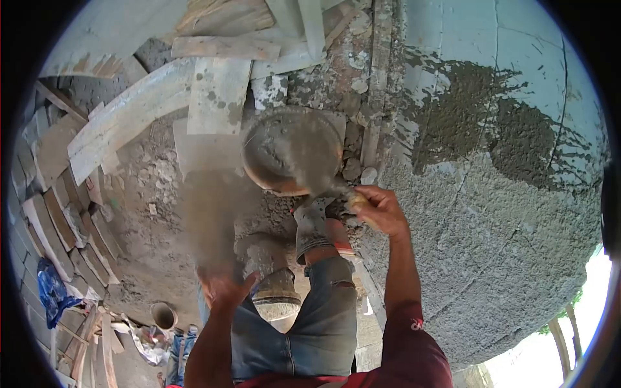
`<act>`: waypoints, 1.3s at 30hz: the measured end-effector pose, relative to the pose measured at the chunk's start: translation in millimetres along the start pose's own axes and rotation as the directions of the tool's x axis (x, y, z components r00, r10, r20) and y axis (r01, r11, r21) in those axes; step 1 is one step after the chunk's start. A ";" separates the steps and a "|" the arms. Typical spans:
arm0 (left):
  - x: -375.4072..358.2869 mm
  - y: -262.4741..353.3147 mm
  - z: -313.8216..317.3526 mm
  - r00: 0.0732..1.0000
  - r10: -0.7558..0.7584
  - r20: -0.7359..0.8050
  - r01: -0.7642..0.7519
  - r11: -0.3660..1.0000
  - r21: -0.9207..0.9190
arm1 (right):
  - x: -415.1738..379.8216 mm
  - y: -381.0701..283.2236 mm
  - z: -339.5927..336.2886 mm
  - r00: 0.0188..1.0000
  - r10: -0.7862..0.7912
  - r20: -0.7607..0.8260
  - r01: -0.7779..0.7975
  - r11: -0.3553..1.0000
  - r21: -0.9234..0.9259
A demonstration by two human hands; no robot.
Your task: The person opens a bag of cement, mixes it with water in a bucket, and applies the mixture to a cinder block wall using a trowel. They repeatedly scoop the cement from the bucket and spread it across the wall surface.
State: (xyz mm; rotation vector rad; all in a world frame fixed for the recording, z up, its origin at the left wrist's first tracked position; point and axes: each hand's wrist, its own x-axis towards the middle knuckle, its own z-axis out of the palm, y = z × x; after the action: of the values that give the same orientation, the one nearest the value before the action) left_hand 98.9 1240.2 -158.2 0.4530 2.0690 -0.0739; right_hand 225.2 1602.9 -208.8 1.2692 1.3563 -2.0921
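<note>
My right hand (380, 210) is closed round the handle of a trowel (358, 202). The trowel's blade, blurred by motion and coated in grey mortar, is over a round mortar basin (270, 183). To the left, my left hand (223, 288) grips the near end of a blurred, grey-brown, board-like thing (217, 216); its exact kind is smeared, and the fingers are partly hidden. On the right stands a wall (491, 258) with rough grey plaster low down. Darker wet mortar (462, 107) is splashed across its smooth pale upper part.
Mortar-spattered boards (218, 97) lie behind and left of the basin. Stacked blocks (55, 226) and a blue plastic bag (53, 291) are at far left. A small bucket (163, 315) stands lower left. Near my boots is another bucket (277, 299); rubble covers the ground.
</note>
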 end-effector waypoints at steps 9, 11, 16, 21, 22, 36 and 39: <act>1.2 4.5 -2.4 1.000 -0.013 0.012 0.012 0.998 0.064 | -5.6 -131.4 -118.5 0.764 -0.217 -0.607 0.197 0.975 -0.101; -1.1 4.5 -3.4 0.999 -0.013 0.037 0.010 0.998 0.058 | -49.4 -156.7 -77.8 0.656 -0.323 -0.683 0.156 0.943 -0.295; 0.0 -2.3 -1.2 0.998 -0.032 0.053 0.028 0.997 0.072 | -84.5 -113.2 -21.0 0.716 -0.397 -0.574 0.067 0.857 -0.510; -2.8 -11.6 -2.3 0.995 -0.064 0.079 0.061 0.997 0.046 | -18.8 -19.0 40.4 0.786 -0.591 -0.182 -0.017 0.273 -0.962; -3.5 -14.1 -1.4 0.995 -0.048 0.088 0.044 0.998 0.041 | -0.1 -8.7 56.9 0.819 -0.512 -0.259 -0.146 0.251 -0.957; -2.1 -21.5 -10.5 0.995 -0.036 0.095 0.040 0.999 -0.036 | 19.9 44.1 76.4 0.985 0.118 -0.127 -0.140 0.972 -0.188; 1.5 -13.2 -17.2 0.998 -0.022 0.063 0.022 1.000 0.003 | -0.3 -11.8 65.4 0.991 0.111 -0.077 -0.123 0.977 -0.174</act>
State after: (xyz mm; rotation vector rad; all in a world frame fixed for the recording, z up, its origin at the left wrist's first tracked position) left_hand 79.5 1232.4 -152.2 0.4240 2.0119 -0.1026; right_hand 184.9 1552.5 -192.6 1.3197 1.4256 -1.8205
